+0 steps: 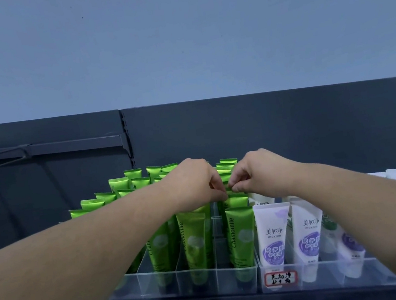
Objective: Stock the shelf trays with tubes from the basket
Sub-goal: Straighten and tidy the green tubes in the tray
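The background is a pale blue-grey wall (177, 39) above a dark grey shelf back panel (289, 122), which carries a slotted upright (128, 139) at left of centre.

Both bare forearms reach forward and slightly up from the lower corners, and the hands meet over the stock. The left hand (193, 183) is knuckles-up with its fingers curled down and its thumb tip at the crimped top edge of one green tube (228, 185). The right hand (257, 172) mirrors it, with its fingertips bunched and pinching the same edge from the other side. The green tube stands upright in the rightmost lane of the left tray, behind two others of its kind.

The left tray (196, 281) is clear plastic and divided into lanes running front to back. It holds upright green tubes (195, 241) marked "Chamomile", in rows reaching to the back panel. Just beside it on the right, a second clear tray (329, 273) holds upright white tubes (273, 235) with purple print. A red-bordered handwritten label (280, 278) is fixed to its front wall.
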{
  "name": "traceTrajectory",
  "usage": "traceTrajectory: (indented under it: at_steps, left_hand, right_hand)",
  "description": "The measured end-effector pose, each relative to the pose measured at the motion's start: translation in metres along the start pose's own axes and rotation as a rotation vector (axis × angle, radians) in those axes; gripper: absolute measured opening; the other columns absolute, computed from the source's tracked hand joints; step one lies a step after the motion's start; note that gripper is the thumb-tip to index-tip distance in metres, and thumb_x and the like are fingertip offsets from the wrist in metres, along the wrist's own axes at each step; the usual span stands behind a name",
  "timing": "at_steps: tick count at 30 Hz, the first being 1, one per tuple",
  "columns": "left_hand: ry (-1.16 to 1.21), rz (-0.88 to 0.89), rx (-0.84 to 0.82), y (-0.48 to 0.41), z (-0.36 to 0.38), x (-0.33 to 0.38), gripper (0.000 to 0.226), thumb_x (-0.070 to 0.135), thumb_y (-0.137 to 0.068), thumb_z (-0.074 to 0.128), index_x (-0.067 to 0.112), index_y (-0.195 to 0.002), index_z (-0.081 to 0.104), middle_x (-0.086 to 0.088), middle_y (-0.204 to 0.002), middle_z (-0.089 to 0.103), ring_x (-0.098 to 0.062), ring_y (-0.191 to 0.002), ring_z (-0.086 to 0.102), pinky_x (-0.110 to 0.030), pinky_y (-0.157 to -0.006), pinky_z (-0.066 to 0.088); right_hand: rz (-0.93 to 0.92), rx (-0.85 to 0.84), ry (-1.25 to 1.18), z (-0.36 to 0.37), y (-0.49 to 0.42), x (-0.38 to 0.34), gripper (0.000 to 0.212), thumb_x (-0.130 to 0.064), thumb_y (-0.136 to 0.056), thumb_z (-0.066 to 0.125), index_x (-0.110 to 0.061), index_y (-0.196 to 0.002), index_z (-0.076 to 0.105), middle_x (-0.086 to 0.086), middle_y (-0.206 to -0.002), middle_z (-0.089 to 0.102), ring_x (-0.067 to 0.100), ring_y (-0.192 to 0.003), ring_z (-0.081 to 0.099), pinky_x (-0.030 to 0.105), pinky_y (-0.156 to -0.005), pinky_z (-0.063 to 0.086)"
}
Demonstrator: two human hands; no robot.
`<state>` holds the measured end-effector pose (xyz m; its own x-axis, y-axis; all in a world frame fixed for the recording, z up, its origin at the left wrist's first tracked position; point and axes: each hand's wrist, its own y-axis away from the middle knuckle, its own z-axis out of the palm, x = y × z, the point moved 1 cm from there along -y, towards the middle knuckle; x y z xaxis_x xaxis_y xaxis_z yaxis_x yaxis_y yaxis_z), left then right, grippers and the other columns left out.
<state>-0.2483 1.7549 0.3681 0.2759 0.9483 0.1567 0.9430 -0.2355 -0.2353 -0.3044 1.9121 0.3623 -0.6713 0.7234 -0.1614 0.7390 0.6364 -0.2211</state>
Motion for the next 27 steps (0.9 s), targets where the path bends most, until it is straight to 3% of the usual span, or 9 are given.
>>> traceTrajectory:
  at_steps: [6,9,12,15,19,23,27]
  left_hand:
    - [0.102,-0.072,0.083,0.017,-0.023,-0.018,0.015,0.045,-0.086,0.064,0.036,-0.095,0.072,0.021,-0.083,0.065,0.005,-0.08,0.058,-0.011,-0.067,0.042]
    - [0.126,-0.126,0.1,0.035,-0.032,-0.043,0.012,0.046,-0.085,0.064,0.038,-0.09,0.071,0.023,-0.08,0.063,0.009,-0.073,0.056,-0.006,-0.059,0.039]
    - [0.099,-0.138,0.056,0.049,-0.032,-0.057,0.013,0.05,-0.082,0.065,0.04,-0.088,0.072,0.024,-0.081,0.064,0.008,-0.079,0.058,-0.012,-0.071,0.047]
    - [0.059,-0.11,-0.014,0.061,-0.031,-0.064,0.019,0.053,-0.08,0.065,0.041,-0.092,0.072,0.024,-0.083,0.066,0.008,-0.082,0.059,-0.014,-0.076,0.049]
    - [-0.034,-0.063,-0.116,0.073,-0.028,-0.071,0.03,0.052,-0.081,0.065,0.04,-0.109,0.067,0.026,-0.083,0.06,0.011,-0.076,0.055,-0.003,-0.067,0.04]
    - [-0.16,0.002,-0.133,0.073,-0.02,-0.071,0.039,0.046,-0.086,0.063,0.038,-0.125,0.058,0.017,-0.116,0.064,-0.003,-0.1,0.058,-0.017,-0.086,0.044]
    - [-0.15,0.044,-0.13,0.068,-0.018,-0.079,0.041,0.043,-0.086,0.065,0.034,-0.126,0.059,0.012,-0.122,0.063,-0.008,-0.11,0.058,-0.02,-0.092,0.044]
  right_hand:
    - [0.041,0.098,-0.107,-0.012,0.01,-0.004,0.018,-0.033,-0.086,0.07,-0.029,-0.103,0.074,-0.017,-0.088,0.068,-0.005,-0.083,0.062,0.001,-0.07,0.042]
    - [0.011,0.126,-0.202,-0.012,0.016,-0.019,0.023,-0.031,-0.086,0.07,-0.032,-0.109,0.071,-0.019,-0.098,0.07,-0.015,-0.085,0.059,-0.005,-0.074,0.039]
    - [-0.045,0.057,-0.176,-0.003,0.017,-0.04,0.026,-0.032,-0.088,0.067,-0.035,-0.114,0.068,-0.021,-0.107,0.068,-0.014,-0.091,0.059,-0.006,-0.078,0.037]
    - [-0.077,0.029,-0.117,0.007,0.012,-0.057,0.025,-0.031,-0.09,0.064,-0.033,-0.115,0.069,-0.018,-0.11,0.069,-0.008,-0.097,0.06,0.004,-0.087,0.041]
    - [-0.06,0.003,-0.065,0.014,0.0,-0.068,0.019,-0.03,-0.091,0.064,-0.032,-0.108,0.072,-0.015,-0.1,0.072,-0.007,-0.082,0.06,0.0,-0.073,0.039]
    - [-0.022,-0.013,-0.057,0.016,-0.009,-0.074,0.015,-0.031,-0.09,0.066,-0.032,-0.102,0.074,-0.016,-0.084,0.07,-0.011,-0.064,0.053,-0.002,-0.061,0.035]
    - [0.015,-0.003,-0.06,0.015,-0.013,-0.077,0.013,-0.03,-0.089,0.067,-0.03,-0.098,0.076,-0.019,-0.07,0.062,-0.01,-0.059,0.053,0.002,-0.058,0.036]
